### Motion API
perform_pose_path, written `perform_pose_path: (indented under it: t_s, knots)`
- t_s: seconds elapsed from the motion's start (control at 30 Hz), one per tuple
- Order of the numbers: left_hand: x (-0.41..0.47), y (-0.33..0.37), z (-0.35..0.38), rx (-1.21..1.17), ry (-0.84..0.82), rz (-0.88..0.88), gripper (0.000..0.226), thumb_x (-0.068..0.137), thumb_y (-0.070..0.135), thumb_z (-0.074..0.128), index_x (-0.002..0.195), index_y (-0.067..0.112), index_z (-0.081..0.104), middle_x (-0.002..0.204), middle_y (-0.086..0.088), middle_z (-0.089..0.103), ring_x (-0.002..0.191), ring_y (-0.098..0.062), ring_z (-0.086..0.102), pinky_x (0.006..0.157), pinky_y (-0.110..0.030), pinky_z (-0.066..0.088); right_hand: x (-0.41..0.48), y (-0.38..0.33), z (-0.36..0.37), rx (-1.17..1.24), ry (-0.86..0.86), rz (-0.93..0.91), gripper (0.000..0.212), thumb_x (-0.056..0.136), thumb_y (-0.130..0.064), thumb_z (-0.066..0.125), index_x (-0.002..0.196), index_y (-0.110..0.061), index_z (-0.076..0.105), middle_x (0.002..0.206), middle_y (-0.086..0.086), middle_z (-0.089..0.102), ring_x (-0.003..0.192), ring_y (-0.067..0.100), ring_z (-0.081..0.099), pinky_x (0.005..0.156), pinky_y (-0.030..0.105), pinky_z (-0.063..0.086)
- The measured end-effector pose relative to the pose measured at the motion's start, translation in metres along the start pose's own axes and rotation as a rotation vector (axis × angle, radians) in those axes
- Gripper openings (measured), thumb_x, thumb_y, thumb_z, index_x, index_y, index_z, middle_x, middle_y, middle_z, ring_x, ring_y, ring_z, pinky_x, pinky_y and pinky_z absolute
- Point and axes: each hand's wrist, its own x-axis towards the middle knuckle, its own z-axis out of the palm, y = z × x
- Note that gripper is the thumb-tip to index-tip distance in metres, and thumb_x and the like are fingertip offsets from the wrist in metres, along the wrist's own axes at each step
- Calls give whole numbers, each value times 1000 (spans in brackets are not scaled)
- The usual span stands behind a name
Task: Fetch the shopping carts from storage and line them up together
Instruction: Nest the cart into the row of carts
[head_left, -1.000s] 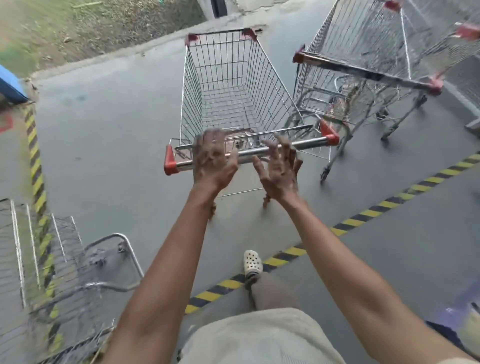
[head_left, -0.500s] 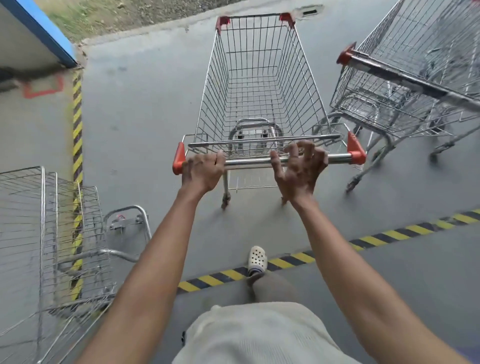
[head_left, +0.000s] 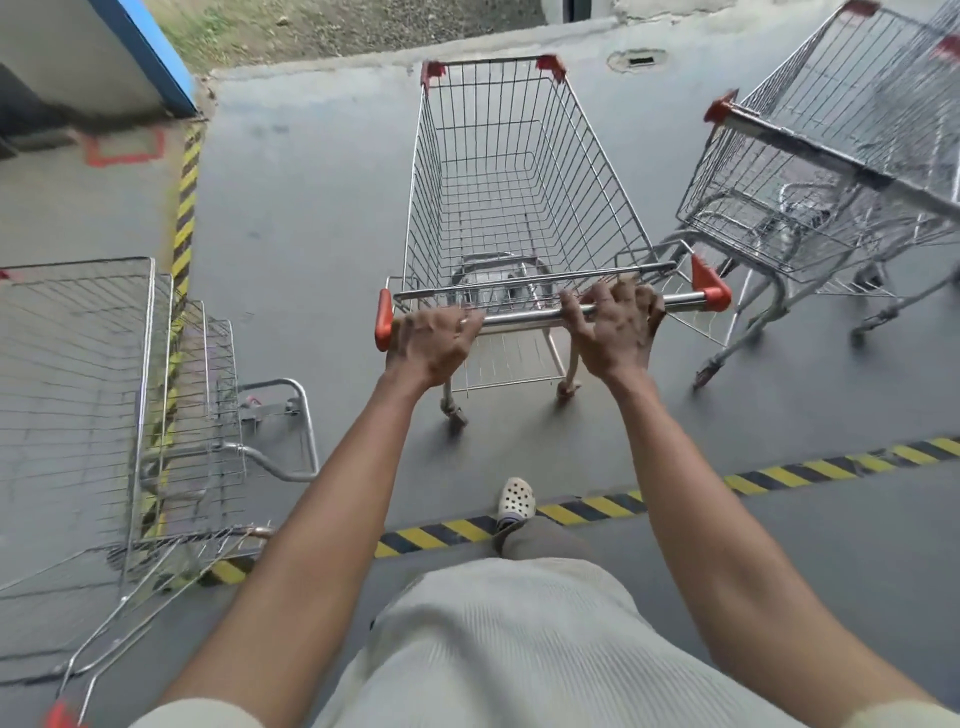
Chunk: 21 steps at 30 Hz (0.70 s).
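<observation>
— Where is the shopping cart (head_left: 519, 171) now?

— The empty wire cart stands at twelve o'clock on the grey floor (head_left: 311, 234), its handle bar (head_left: 524, 316) nearest the person. A second ago both hands were spread in the air, short of the bar. Now the left grip (head_left: 434, 340) is wrapped round it beside the left red end cap (head_left: 384, 327), and the right grip (head_left: 615, 330) has its fingers curled over it towards the right end.

— So the cart is in hand?

— It seems so, and ready to steer. More carts (head_left: 810, 208) stand just beside it at two o'clock; a nested stack (head_left: 78, 389) stands at eight o'clock. One shoe (head_left: 516, 496) rests on the striped floor line (head_left: 779, 475) at six o'clock.
</observation>
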Motion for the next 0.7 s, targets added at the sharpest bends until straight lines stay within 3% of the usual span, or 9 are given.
perform_pose_path:
  t_s: [0.17,0.3,0.47,0.53,0.6,0.7]
  knots:
    - [-70,-33,-4,44,55,58,58,95,74,33,73,24,50,71,1,62,66,-24,59,69,-37,44,-72,-24,-1,23,13,-28,59,99,-72,29,90,-25,63,108,3,59,114,27,47,103,45,24]
    - [-130,-73,-12,40,87,65,62,93,74,34,78,19,60,70,0,62,65,-24,59,60,-32,33,-143,-51,9,43,63,-106,51,99,-66,40,96,-23,67,106,0,60,110,25,46,101,43,25]
    - [-197,-108,-14,15,138,73,58,91,70,40,72,17,56,63,0,58,57,-27,57,57,-32,38,-211,-76,21,37,171,-207,46,98,-67,49,87,-25,64,95,-5,59,101,23,49,93,44,29]
    - [-212,-116,-15,59,141,24,51,92,68,45,69,23,48,60,7,50,54,-23,51,75,-50,52,-223,-79,22,39,183,-249,46,96,-68,51,86,-25,64,94,-7,60,100,23,52,94,43,30]
    - [-220,-119,-16,124,180,14,49,93,65,49,66,25,45,58,11,44,51,-18,44,99,-61,43,-225,-82,21,59,148,-275,48,94,-71,53,86,-26,64,94,-8,60,99,22,53,95,42,27]
    - [-218,-123,-16,82,211,44,51,93,65,46,64,23,46,56,10,40,49,-20,44,80,-57,53,-215,-86,18,93,72,-299,48,91,-74,55,88,-26,64,93,-10,60,101,21,50,92,38,22]
